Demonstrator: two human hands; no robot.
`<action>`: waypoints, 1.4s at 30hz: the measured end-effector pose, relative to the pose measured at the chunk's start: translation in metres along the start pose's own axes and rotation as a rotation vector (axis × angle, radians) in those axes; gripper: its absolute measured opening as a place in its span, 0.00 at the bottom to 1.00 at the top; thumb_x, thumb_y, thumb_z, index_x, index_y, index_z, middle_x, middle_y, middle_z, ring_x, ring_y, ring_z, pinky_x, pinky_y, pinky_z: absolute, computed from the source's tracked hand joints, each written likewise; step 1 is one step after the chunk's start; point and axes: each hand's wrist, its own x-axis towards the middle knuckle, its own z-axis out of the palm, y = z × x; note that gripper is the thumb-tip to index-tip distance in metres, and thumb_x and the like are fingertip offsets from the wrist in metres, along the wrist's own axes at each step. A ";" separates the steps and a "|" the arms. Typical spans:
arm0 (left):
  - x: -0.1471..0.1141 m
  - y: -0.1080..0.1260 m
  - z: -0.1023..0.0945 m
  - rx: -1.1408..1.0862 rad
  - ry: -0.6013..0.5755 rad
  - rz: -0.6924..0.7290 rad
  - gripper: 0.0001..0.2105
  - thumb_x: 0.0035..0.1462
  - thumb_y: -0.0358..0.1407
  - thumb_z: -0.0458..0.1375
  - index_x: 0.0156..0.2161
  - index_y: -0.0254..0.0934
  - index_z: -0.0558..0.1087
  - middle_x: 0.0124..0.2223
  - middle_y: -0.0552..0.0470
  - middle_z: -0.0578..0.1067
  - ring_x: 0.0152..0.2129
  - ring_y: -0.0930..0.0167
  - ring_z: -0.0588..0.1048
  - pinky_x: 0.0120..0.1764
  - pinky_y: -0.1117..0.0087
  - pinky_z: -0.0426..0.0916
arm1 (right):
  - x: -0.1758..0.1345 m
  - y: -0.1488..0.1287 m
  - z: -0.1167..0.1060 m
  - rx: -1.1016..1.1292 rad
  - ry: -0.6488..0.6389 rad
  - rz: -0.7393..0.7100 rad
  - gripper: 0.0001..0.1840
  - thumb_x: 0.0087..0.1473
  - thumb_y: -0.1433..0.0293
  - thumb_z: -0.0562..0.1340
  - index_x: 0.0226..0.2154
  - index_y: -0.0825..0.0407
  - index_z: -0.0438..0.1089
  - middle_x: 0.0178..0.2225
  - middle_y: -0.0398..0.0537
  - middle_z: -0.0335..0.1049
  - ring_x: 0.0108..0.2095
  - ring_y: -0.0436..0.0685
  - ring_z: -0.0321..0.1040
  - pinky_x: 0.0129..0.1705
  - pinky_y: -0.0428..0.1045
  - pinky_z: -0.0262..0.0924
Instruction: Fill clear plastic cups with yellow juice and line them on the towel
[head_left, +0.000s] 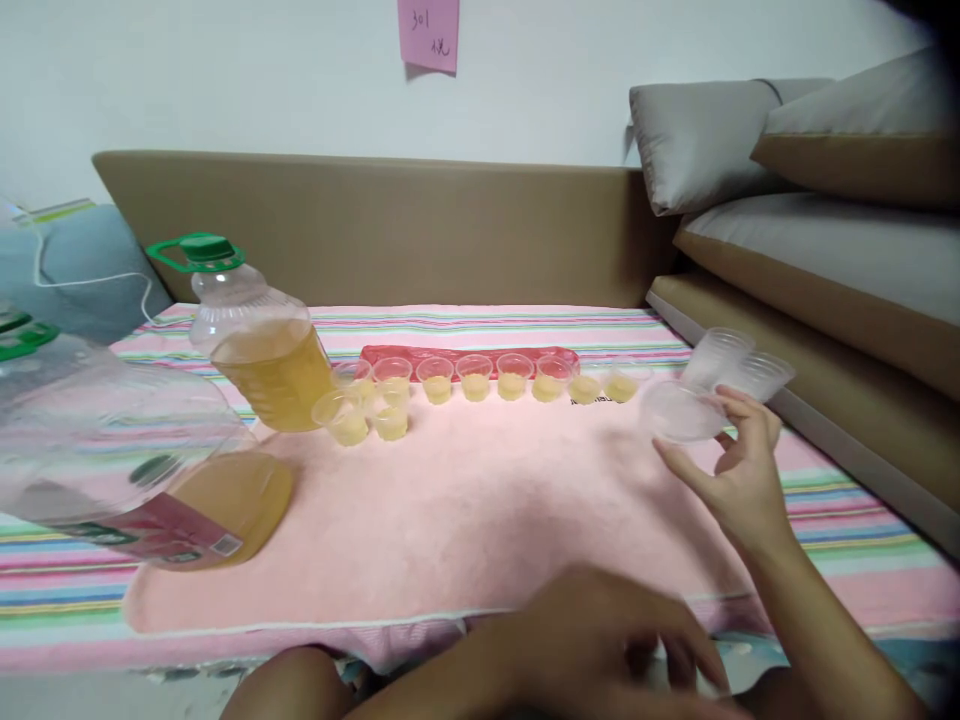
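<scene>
Has the left hand [611, 635] nearest, low in front of the body, blurred, back uppermost, fingers bent and partly spread; cannot tell of anything in its grasp; shows a pink mat [465, 530] beneath and ahead of it, laid over a striped cloth [847, 500].

Holds the right hand [731, 465] farther out and to the right, thumb and fingers half open, curved around the edge of a clear plastic cup [682, 412], apparently without liquid; shows stacked clear cups [718, 357] just beyond those fingers, in two leaning groups; cannot tell of contact between them and the fingertips.

Well left of both hands, shows a near jug [142, 460] with green handle, pink label and yellowish liquid low inside; past it, a far jug [270, 350], green-capped, about half full.

Ahead of the left hand and left of the right, shows filled cups [475, 382], each with a little yellow liquid, eight in a line and two just in front at its left end; directly behind the line, a red packet [465, 360].

Farthest from the hands, shows a brown backboard [390, 230], piled cushions [825, 245] to the right and a pink note [429, 35] on the wall.
</scene>
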 end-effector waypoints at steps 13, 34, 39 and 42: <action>0.009 -0.013 -0.088 0.230 0.984 -0.021 0.48 0.44 0.52 0.78 0.61 0.42 0.54 0.60 0.39 0.65 0.55 0.55 0.69 0.58 0.46 0.69 | -0.022 -0.070 0.076 -0.033 -0.045 -0.257 0.30 0.68 0.48 0.65 0.59 0.52 0.64 0.62 0.63 0.52 0.66 0.73 0.53 0.66 0.73 0.54; 0.016 -0.006 -0.082 0.375 1.052 -0.133 0.39 0.50 0.46 0.70 0.60 0.40 0.55 0.56 0.40 0.69 0.56 0.53 0.70 0.58 0.42 0.64 | -0.035 -0.077 0.085 -0.069 -0.093 -0.273 0.24 0.69 0.55 0.61 0.61 0.48 0.63 0.63 0.62 0.51 0.65 0.76 0.54 0.62 0.78 0.52; 0.016 -0.004 -0.083 0.390 1.049 -0.151 0.39 0.50 0.45 0.70 0.61 0.40 0.55 0.55 0.41 0.70 0.55 0.54 0.71 0.58 0.43 0.63 | -0.036 -0.077 0.086 -0.087 -0.101 -0.275 0.24 0.68 0.57 0.60 0.61 0.48 0.62 0.64 0.62 0.51 0.64 0.76 0.55 0.62 0.77 0.51; 0.016 -0.004 -0.082 0.405 1.051 -0.164 0.41 0.49 0.47 0.72 0.61 0.40 0.55 0.55 0.41 0.70 0.55 0.54 0.71 0.58 0.42 0.63 | -0.037 -0.077 0.087 -0.108 -0.089 -0.289 0.23 0.69 0.57 0.59 0.61 0.49 0.62 0.63 0.63 0.52 0.64 0.75 0.56 0.62 0.76 0.52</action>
